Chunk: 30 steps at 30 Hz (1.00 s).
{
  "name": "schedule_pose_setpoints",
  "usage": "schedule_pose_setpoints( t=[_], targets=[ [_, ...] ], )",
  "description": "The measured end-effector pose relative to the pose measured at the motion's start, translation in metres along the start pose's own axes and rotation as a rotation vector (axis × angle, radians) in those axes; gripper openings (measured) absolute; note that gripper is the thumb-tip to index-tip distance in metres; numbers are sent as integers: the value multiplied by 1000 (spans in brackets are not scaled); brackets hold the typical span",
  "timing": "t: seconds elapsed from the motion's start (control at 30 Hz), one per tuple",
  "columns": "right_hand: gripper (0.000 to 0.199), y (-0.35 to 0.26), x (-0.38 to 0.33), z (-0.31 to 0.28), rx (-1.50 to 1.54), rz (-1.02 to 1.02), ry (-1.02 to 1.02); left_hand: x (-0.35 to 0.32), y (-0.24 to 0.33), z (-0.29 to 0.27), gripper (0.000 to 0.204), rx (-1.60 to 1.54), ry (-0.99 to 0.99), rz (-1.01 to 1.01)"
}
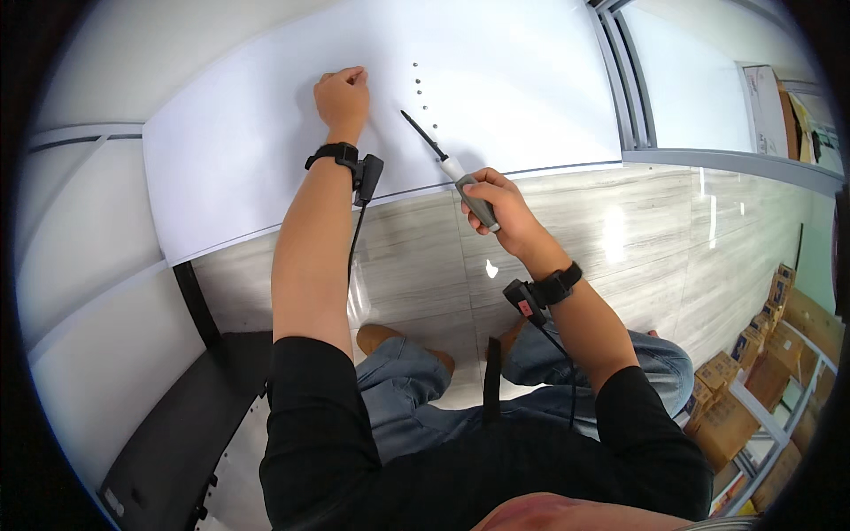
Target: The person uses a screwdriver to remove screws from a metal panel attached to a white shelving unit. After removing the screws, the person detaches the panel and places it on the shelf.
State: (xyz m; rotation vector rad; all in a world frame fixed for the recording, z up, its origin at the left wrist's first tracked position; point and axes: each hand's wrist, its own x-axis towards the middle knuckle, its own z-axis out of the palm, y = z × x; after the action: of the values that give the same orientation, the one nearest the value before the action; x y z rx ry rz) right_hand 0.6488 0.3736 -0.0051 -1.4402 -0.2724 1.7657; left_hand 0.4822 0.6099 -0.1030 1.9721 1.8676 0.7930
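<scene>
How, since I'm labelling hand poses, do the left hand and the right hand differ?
The right hand grips a grey-handled screwdriver; the left hand is curled, its contents, if any, hidden. The left hand is over the white table, while the right hand is mostly on the person's side of its near edge. Both have black wrist straps.

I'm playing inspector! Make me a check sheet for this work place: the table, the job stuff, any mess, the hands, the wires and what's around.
Surface: white table.
Job's things: screwdriver-like tool, its dark tip pointing up and left; small dark pieces in a row on the table.
Clutter: cardboard boxes stacked at lower right, away from the table.
Hands: left hand curled, contents hidden; right hand grips the tool's gray handle.
Cables: black left cable and right cable run from the wrists.
Surroundings: shiny tiled floor.
</scene>
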Motion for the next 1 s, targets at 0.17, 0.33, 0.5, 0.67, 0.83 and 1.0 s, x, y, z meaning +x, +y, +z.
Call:
schedule_pose_setpoints(
  t=[0.17, 0.33, 0.5, 0.67, 0.83, 1.0],
  targets=[
    [21, 2, -3, -2, 35, -47, 47, -7, 1, 1, 14, -56, -39, -24],
    [19, -6, -3, 6, 70, -86, 1, -11, 2, -9, 18, -108, -39, -40],
    [19, -29, 1, 24, 80, -54, -88, -28, 18, -46, 24, -718, -60, -507],
    [22, -51, 1, 34, 32, 6, -266, -57, 76, -115, 26, -1068, -69, -623],
    [22, -80, -30, 30, -62, 85, -547, -93, 139, -185, 22, -972, 242, -665],
    [27, -92, -71, 10, -141, 203, -1009, -164, 194, -243, 20, -831, 588, -737]
  ],
)
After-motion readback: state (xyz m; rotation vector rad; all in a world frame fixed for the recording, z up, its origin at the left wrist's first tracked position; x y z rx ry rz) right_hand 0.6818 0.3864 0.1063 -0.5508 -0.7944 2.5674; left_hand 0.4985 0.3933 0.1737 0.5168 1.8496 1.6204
